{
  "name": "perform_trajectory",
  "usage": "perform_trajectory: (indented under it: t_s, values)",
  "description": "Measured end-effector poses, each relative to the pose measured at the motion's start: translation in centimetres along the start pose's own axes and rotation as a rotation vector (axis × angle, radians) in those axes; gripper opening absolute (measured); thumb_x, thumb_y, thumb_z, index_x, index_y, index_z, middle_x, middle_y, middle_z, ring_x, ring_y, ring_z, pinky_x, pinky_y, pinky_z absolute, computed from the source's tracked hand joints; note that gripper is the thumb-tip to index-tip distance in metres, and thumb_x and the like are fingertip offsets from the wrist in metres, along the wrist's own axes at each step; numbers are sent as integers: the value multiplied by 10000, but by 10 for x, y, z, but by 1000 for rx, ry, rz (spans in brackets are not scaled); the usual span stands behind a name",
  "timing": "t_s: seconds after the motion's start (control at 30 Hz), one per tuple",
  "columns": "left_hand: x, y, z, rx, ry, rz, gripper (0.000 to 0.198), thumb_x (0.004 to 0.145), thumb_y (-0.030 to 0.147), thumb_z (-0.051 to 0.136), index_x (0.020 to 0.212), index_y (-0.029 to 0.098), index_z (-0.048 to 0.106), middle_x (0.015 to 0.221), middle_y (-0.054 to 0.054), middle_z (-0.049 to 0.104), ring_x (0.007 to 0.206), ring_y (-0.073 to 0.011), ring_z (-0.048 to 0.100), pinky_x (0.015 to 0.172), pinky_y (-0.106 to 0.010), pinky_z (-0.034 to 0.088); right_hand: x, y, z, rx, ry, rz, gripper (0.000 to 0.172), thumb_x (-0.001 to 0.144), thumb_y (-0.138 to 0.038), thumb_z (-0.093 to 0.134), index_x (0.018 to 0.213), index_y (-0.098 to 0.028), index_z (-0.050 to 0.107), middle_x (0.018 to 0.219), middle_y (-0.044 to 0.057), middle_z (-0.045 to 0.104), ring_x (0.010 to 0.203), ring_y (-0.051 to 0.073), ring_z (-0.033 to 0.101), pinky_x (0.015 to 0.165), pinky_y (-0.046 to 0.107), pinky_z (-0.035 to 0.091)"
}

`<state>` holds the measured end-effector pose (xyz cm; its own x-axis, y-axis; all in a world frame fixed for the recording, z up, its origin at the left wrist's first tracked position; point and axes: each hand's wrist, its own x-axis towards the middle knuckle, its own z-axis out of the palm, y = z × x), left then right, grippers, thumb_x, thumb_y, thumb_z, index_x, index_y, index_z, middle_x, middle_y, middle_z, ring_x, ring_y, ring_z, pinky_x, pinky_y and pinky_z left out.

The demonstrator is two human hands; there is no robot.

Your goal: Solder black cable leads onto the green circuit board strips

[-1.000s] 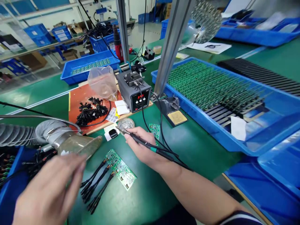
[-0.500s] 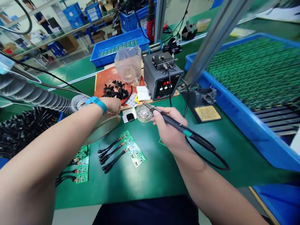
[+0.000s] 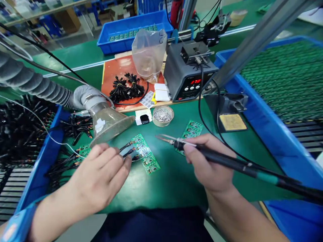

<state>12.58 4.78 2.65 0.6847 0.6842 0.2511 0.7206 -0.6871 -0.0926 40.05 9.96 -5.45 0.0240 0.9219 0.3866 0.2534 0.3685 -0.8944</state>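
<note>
The right hand [image 3: 212, 164] is grasping a soldering iron [image 3: 242, 168]; its grip is closing firmly around the black handle. The iron's tip is pointing toward the bench's left side and is hanging just beside a green circuit board [image 3: 146, 154], apart from it.

The circuit board is lying flat on the bench [image 3: 176, 191], back from the middle of the near edge. Its black leads [image 3: 127, 152] are extending toward the bench's left side. The left hand [image 3: 103, 174] is bending its fingers over these leads; its fingertips are hidden, so whether its grip is grasping a lead cannot be told.

A second circuit board [image 3: 193, 129] is lying partly behind the right hand. A round tin [image 3: 163, 123] is holding silvery scraps beyond the first board. A funnel-shaped nozzle [image 3: 111, 122] is standing beyond the left hand. Farther from the near edge, a grey control unit [image 3: 186, 72] is showing red digits. Toward the bench's right side, a yellow sponge [image 3: 232, 122] is resting in a dark stand [image 3: 213, 107].
</note>
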Motion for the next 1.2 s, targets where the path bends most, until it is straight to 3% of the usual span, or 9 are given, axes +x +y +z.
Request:
perform_trajectory:
  t_s: [0.17, 0.3, 0.43, 0.73, 1.1, 1.2]
  values:
    - [-27, 4, 56, 14, -95, 15, 257, 1017, 76, 440, 958, 152, 678, 724, -45, 598, 719, -207, 537, 680, -386, 423, -14, 2, 20, -41, -278, -26, 84, 901, -239, 644, 819, -234, 664, 570, -43, 641, 439, 117, 566, 419, 228, 451]
    - [-32, -2, 74, 10, -120, 14, 314, 1023, 60, 405, 887, 153, 672, 724, -53, 593, 721, -209, 512, 682, -375, 386, -17, 10, 34, -14, -416, 1, 85, 915, -218, 630, 838, -224, 666, 560, -64, 615, 444, 101, 557, 456, 215, 450]
    - [-33, -6, 79, -2, -139, -5, 312, 1031, 66, 402, 916, 150, 679, 739, -59, 598, 729, -213, 499, 680, -373, 365, -21, 18, 39, 20, -500, 54, 69, 925, -219, 630, 874, -220, 677, 567, -72, 600, 456, 95, 550, 467, 209, 428]
    - [-28, -7, 87, 27, -143, 10, 268, 1009, 73, 468, 871, 127, 691, 723, -60, 574, 736, -228, 488, 677, -374, 349, -20, 16, 42, 25, -525, 53, 71, 925, -198, 628, 896, -216, 690, 570, -75, 586, 475, 90, 548, 496, 202, 439]
    - [-24, -9, 85, 32, -140, 17, 236, 1002, 69, 479, 914, 106, 694, 736, -65, 586, 738, -224, 499, 671, -370, 385, -20, 14, 45, 34, -532, 62, 91, 928, -204, 616, 888, -206, 697, 598, -51, 613, 496, 93, 554, 510, 204, 438]
    - [-21, -4, 72, 31, -134, 25, 227, 996, 64, 471, 961, 97, 693, 741, -69, 592, 720, -223, 512, 635, -369, 405, -20, 13, 43, 62, -508, 68, 81, 924, -198, 622, 891, -205, 696, 593, -54, 613, 495, 91, 558, 507, 205, 431]
